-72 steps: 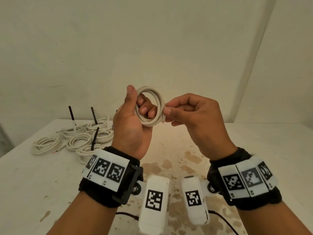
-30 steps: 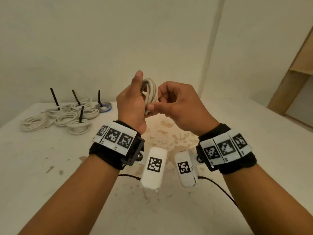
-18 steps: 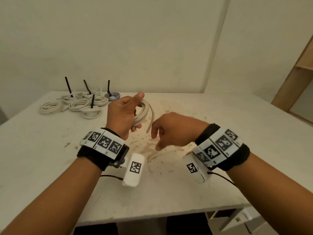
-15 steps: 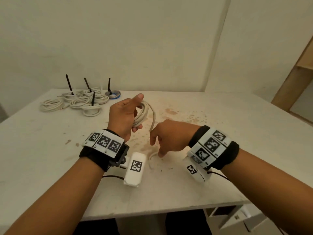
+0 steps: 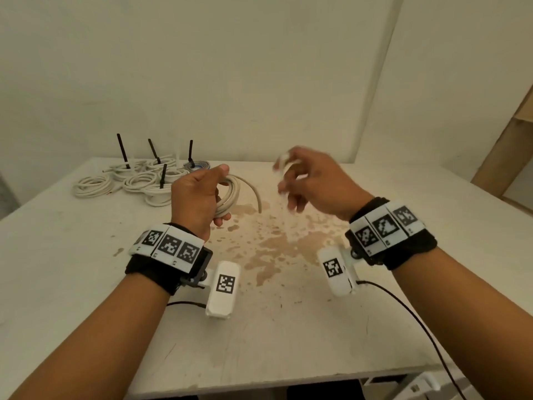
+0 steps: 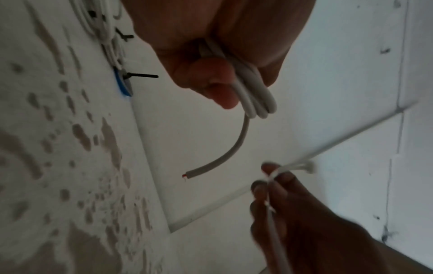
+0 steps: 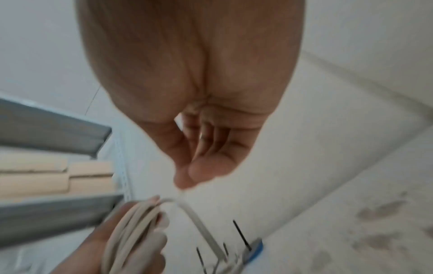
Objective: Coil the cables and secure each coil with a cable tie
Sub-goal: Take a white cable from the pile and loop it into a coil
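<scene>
My left hand grips a white cable coil above the table's middle; the coil's free end arcs out to the right. The left wrist view shows the coil pinched between thumb and fingers, its cut end hanging loose. To the right, apart from the coil, my right hand is raised and blurred. It pinches a white cable tie at its fingertips, seen blurred as the tie in the head view. From the right wrist, the coil shows below the right hand.
Several tied white coils with upright black tie tails lie at the back left, beside a blue coil. The white table is brown-stained in the middle. A wooden frame stands at the right. Walls close the back.
My right hand let go of the coil, dropped to the table, and came back up holding a white cable tie. The left hand lowered with the coil; its free end sprang out.
</scene>
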